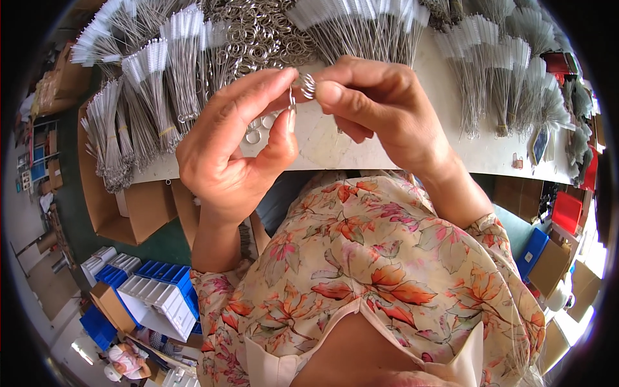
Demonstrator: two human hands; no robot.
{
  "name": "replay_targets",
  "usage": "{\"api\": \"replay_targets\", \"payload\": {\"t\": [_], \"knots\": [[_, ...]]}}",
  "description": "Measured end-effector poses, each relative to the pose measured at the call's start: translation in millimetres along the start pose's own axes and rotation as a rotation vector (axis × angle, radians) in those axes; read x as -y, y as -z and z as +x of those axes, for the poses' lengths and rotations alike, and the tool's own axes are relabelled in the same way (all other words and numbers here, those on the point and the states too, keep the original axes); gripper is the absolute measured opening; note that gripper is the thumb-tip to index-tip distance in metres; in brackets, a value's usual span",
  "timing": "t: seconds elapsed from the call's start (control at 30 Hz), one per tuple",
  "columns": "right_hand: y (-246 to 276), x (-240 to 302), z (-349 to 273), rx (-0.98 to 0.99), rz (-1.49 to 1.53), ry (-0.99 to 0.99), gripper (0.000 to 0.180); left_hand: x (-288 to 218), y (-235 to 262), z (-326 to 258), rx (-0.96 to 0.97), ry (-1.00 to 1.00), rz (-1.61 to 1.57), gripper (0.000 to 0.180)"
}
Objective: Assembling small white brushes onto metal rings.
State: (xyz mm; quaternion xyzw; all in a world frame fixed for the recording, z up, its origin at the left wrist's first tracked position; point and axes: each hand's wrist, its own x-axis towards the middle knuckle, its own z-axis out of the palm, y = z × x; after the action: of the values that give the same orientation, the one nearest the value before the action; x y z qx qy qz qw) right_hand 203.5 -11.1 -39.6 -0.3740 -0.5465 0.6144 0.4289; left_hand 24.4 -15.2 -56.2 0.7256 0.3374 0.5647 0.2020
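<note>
My left hand (225, 145) pinches a thin shiny metal ring (292, 100), seen nearly edge-on, between thumb and fingertips. My right hand (387, 106) is closed on several similar metal rings (308, 86), stacked side by side like a coil at the tips of its thumb and forefinger. The two hands meet above the table's near edge, almost touching. Behind them lies a large heap of loose metal rings (261, 32). A few single rings (253, 136) rest on the white table (335, 145) beneath the left hand.
Bundles of wire-handled brushes with white bristles (180, 58) stand at the left, more brush bundles (364, 29) behind the hands, and others (496, 71) at the right. An open cardboard box (138, 209) is below the table's left edge. Blue and white bins (158, 297) stand lower left.
</note>
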Motion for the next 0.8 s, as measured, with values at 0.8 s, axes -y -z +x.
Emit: {"api": "replay_targets", "payload": {"t": [0.8], "knots": [[-0.9,-110.9,-35.8,0.322,-1.085,0.562,0.019,111.2,63.6,28.8,0.284,0.714,0.585,0.019]]}}
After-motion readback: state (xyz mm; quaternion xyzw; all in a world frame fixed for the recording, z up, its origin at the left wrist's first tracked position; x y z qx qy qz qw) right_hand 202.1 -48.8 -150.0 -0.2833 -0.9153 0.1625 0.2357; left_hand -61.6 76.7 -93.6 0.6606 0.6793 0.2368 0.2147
